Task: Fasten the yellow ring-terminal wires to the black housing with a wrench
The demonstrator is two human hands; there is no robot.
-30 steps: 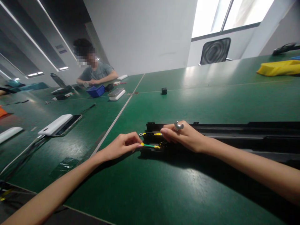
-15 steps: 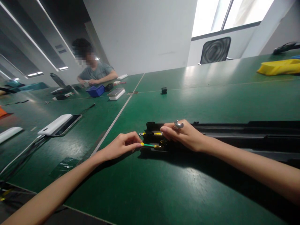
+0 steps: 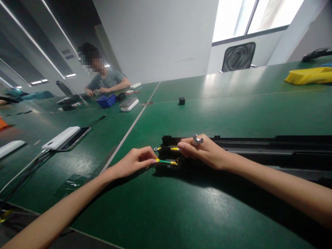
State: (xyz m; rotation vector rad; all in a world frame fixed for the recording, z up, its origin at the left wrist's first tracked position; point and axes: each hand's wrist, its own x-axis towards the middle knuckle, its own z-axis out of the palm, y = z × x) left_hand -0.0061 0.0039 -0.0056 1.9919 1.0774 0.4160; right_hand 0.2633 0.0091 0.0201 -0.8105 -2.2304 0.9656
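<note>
My left hand (image 3: pixel 137 160) pinches the yellow-sleeved left end of a short green wire (image 3: pixel 165 161) between thumb and fingertips. The wire's other end lies inside the left end of a long black metal channel (image 3: pixel 249 142). My right hand (image 3: pixel 201 150) is closed over the channel, its fingertips beside that end. The silver, crescent-shaped jaw of an open-end wrench (image 3: pixel 198 139) sticks out above the right hand; its handle is hidden in the grip. A second wire with yellow sleeves (image 3: pixel 172 148) and a ring terminal (image 3: pixel 155 149) lies behind the green one.
The green table (image 3: pixel 218 214) carries a small black block (image 3: pixel 182 100) beyond the channel. To the left lie a phone (image 3: pixel 75 139), a white box (image 3: pixel 62 137) and cables. Across the table a person sits near a blue bin (image 3: pixel 106 101). Yellow cloth (image 3: pixel 308 75) lies far right.
Both hands stay almost where they were, the left still on the wire's end. The right fingers have shifted very slightly. Across the table, the person's hands have moved a little.
</note>
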